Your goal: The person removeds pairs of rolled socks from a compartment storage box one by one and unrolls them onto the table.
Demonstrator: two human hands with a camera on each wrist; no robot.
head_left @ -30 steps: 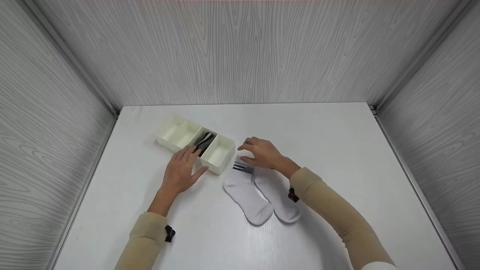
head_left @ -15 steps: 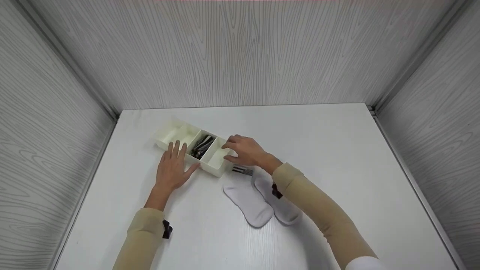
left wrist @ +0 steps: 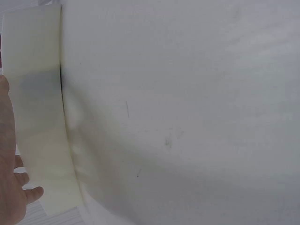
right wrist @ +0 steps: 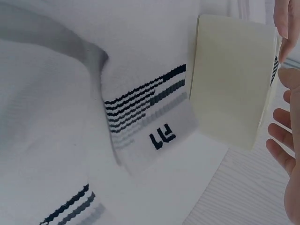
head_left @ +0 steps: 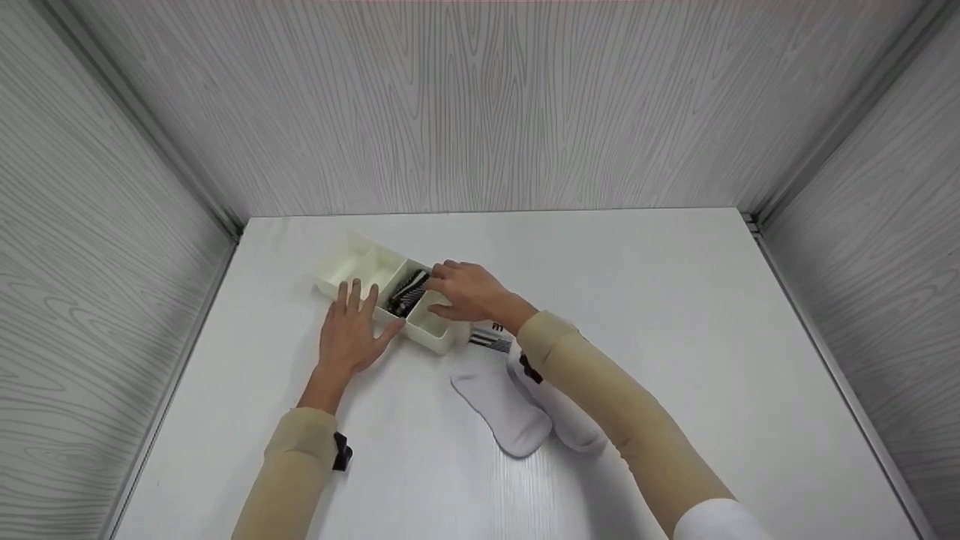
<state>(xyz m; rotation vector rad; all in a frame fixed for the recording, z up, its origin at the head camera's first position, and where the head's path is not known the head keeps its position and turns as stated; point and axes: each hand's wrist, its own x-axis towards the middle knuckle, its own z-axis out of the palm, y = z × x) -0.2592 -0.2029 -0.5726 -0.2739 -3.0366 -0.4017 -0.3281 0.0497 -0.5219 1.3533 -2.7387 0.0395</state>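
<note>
A cream divided box (head_left: 427, 339) lies slantwise on the table. Its middle compartment holds a folded black-and-white striped cloth (head_left: 407, 294), perhaps a sock. My left hand (head_left: 350, 334) is at the box's near side, fingers straight and spread; the left wrist view shows it along the long wall (left wrist: 42, 93). Above the right compartment is my right hand (head_left: 469, 292), fingers loosely bent near the striped cloth; whether they touch it is hidden. Two white socks lie flat side by side, the left one (head_left: 501, 412) with its striped cuff (right wrist: 147, 105) close to the box's end wall (right wrist: 232, 79).
The other white sock (head_left: 576, 420) lies partly under my right forearm. The white table (head_left: 675, 300) is bounded by a wood-grain back panel (head_left: 480, 105) and side panels at left (head_left: 97, 247) and right (head_left: 885, 247).
My right hand has moved left from above the sock cuffs to over the box's right compartment. The left hand has shifted slightly left, off the striped cloth, to the box's near side.
</note>
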